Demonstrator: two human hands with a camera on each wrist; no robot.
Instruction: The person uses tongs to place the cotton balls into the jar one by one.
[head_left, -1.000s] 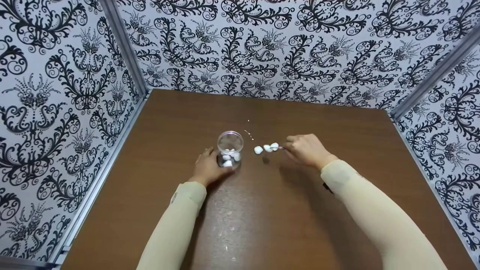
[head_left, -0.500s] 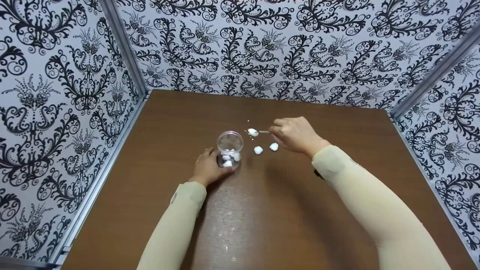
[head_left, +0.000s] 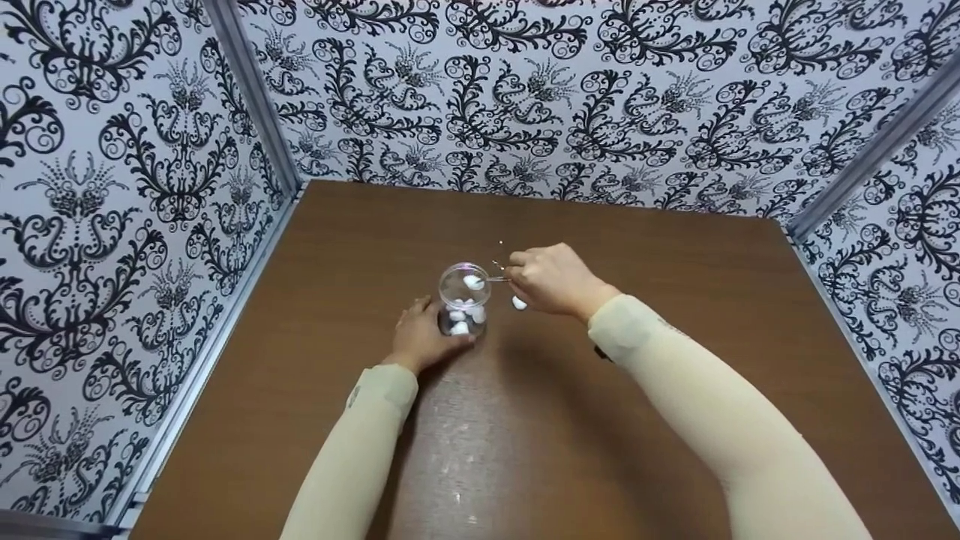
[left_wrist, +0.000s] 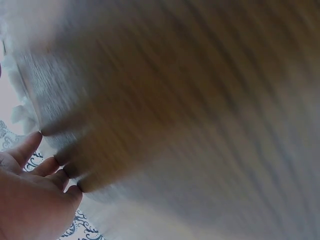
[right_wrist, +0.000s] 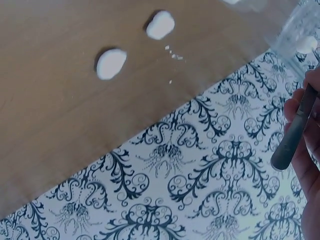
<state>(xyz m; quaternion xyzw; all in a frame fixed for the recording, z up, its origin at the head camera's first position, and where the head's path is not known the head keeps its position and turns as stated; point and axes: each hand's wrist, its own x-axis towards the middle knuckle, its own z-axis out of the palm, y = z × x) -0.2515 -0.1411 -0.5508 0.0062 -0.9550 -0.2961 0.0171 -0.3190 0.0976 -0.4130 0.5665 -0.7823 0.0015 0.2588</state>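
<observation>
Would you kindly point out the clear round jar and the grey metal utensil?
Clear round jar (head_left: 465, 265), head view: far rim.
Grey metal utensil (right_wrist: 294, 132), right wrist view: handle.

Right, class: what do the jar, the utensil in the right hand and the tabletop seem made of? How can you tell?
Jar: clear, glossy plastic or glass; white pieces show through its wall.
Utensil: probably smooth metal; it looks grey with a sheen.
Tabletop: wood or wood-look laminate, slightly glossy; brown, with faint grain-like streaks and light reflections.

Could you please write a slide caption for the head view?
Left hand around a clear jar of white pieces, right hand holding a metal utensil with another white piece at the jar's mouth.
</observation>
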